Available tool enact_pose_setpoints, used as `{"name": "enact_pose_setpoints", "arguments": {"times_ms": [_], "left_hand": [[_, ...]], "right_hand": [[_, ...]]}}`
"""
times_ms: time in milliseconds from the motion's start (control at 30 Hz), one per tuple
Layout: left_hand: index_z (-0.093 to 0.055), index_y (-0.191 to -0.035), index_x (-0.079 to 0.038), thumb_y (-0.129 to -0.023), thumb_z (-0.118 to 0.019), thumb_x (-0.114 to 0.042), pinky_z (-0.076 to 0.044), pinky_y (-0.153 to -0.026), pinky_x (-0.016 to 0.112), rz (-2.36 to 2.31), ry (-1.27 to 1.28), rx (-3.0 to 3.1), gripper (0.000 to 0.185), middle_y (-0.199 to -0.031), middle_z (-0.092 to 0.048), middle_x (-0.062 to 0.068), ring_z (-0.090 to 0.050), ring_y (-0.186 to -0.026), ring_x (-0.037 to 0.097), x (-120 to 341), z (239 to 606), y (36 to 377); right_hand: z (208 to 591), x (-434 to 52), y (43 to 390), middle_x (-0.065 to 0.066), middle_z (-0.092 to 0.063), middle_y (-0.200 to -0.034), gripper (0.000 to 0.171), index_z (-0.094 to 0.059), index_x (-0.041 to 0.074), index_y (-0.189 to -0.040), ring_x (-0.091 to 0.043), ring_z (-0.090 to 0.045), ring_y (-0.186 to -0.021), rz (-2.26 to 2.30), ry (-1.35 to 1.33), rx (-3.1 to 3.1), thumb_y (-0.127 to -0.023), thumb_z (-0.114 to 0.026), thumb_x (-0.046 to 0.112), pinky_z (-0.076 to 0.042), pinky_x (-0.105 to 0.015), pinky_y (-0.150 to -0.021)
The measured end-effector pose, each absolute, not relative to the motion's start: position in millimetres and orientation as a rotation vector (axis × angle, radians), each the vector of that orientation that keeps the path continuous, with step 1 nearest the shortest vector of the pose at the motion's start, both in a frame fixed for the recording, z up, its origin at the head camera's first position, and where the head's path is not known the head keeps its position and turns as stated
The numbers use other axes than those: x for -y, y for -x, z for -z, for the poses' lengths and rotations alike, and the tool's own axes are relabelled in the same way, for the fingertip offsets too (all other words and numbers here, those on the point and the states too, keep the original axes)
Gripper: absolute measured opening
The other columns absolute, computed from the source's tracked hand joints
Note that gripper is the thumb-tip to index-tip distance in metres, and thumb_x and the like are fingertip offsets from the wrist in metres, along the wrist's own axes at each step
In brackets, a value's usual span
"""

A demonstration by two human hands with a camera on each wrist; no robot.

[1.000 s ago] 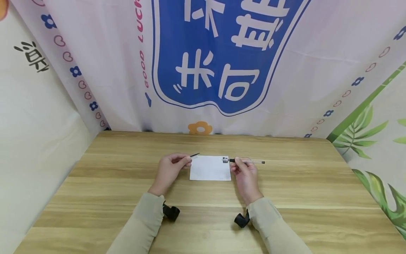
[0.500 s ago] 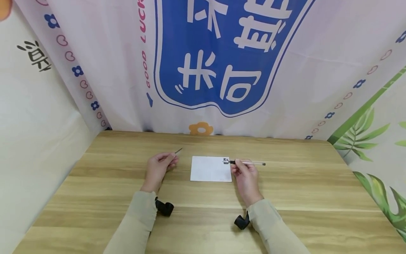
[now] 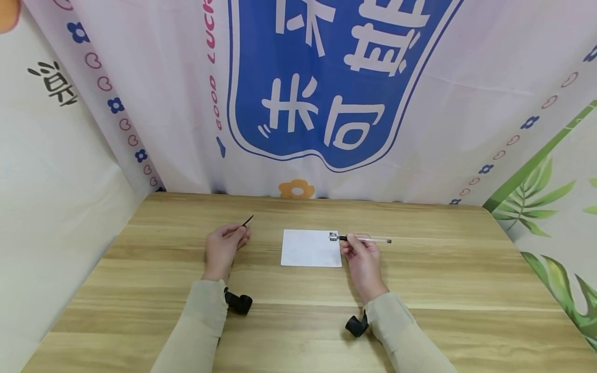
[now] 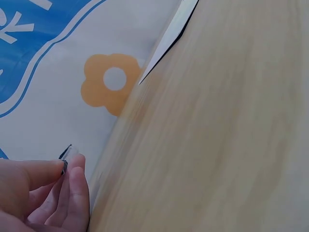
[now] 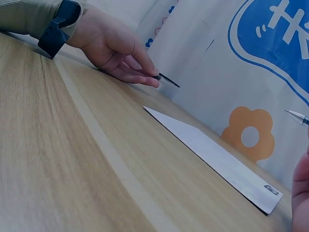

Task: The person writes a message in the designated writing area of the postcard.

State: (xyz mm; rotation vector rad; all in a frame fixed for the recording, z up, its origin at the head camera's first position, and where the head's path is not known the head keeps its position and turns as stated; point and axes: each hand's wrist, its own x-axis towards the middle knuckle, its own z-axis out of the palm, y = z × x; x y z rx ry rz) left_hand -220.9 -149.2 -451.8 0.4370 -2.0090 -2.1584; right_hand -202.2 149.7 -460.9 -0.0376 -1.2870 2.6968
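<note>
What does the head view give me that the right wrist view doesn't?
Only the head view shows the right hand gripping the pen with its tip at the white card's far right corner, plus both sleeves and the whole table. Only the right wrist view shows, from low down, that the card lies flat on the wood. Both show the left hand off to the card's left, pinching the thin black pen cap.
</note>
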Motion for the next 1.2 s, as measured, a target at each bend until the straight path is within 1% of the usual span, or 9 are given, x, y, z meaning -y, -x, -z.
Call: {"name": "enact_pose_setpoints", "arguments": {"times_ms": [100, 233, 367, 667, 800, 967, 1200], "left_hand": [[-0.065, -0.11, 0.004, -0.09, -0.063, -0.01, -0.054, -0.074, 0.028, 2.071, -0.423, 2.085, 0.024, -0.101, -0.067, 0.023, -0.068, -0.088, 0.025, 150.1, 451.6, 220.5], [-0.068, -0.106, 0.002, -0.089, -0.065, -0.014, -0.054, -0.065, 0.025, 1.969, -0.427, 2.17, 0.023, -0.095, -0.069, 0.022, -0.068, -0.075, 0.02, 153.9, 452.2, 219.3], [-0.069, -0.106, 0.002, -0.088, -0.067, -0.014, -0.054, -0.061, 0.024, 1.969, -0.466, 2.175, 0.024, -0.092, -0.069, 0.021, -0.066, -0.068, 0.016, 157.8, 452.0, 217.7], [-0.07, -0.104, 0.001, -0.087, -0.068, -0.015, -0.054, -0.063, 0.024, 1.882, -0.462, 2.268, 0.024, -0.091, -0.07, 0.019, -0.068, -0.071, 0.017, 156.8, 449.7, 217.6], [-0.07, -0.103, 0.002, -0.087, -0.068, -0.014, -0.054, -0.062, 0.023, 1.832, -0.457, 2.296, 0.022, -0.089, -0.07, 0.019, -0.068, -0.068, 0.016, 156.2, 450.6, 217.8], [-0.071, -0.1, -0.001, -0.088, -0.067, -0.015, -0.054, -0.059, 0.024, 1.732, -0.455, 2.349, 0.019, -0.086, -0.07, 0.017, -0.067, -0.065, 0.016, 155.2, 451.8, 218.6], [-0.073, -0.099, -0.003, -0.089, -0.066, -0.018, -0.054, -0.058, 0.024, 1.579, -0.417, 2.443, 0.019, -0.083, -0.07, 0.013, -0.066, -0.064, 0.015, 155.0, 453.3, 217.7]], "right_hand": [[461.0, -149.7, 202.2, -0.009, -0.059, -0.075, 0.015, -0.061, 0.004, -0.078, -0.017, -0.056, -0.068, -2.694, 0.044, 1.283, -0.091, -0.057, -0.002, -0.045, -0.022, -0.061], [461.3, -149.4, 202.5, -0.009, -0.059, -0.075, 0.014, -0.06, 0.003, -0.078, -0.016, -0.056, -0.068, -2.692, 0.036, 1.284, -0.091, -0.057, -0.002, -0.045, -0.022, -0.061], [461.7, -148.6, 203.0, -0.008, -0.059, -0.074, 0.013, -0.06, 0.003, -0.078, -0.016, -0.057, -0.067, -2.692, 0.027, 1.288, -0.09, -0.058, -0.002, -0.046, -0.022, -0.061], [462.4, -149.3, 203.6, -0.007, -0.059, -0.076, 0.013, -0.061, 0.005, -0.078, -0.015, -0.056, -0.067, -2.691, 0.029, 1.299, -0.09, -0.06, 0.0, -0.046, -0.022, -0.06], [462.6, -149.1, 203.2, -0.008, -0.059, -0.074, 0.013, -0.061, 0.004, -0.078, -0.015, -0.056, -0.066, -2.693, 0.04, 1.296, -0.09, -0.06, 0.0, -0.046, -0.022, -0.06], [460.9, -148.4, 203.2, -0.008, -0.059, -0.072, 0.013, -0.061, 0.004, -0.077, -0.015, -0.056, -0.065, -2.698, 0.065, 1.284, -0.089, -0.06, 0.0, -0.045, -0.021, -0.059], [459.5, -147.8, 202.6, -0.008, -0.059, -0.071, 0.014, -0.06, 0.003, -0.076, -0.014, -0.055, -0.065, -2.695, 0.091, 1.293, -0.09, -0.058, -0.001, -0.045, -0.021, -0.059]]}}
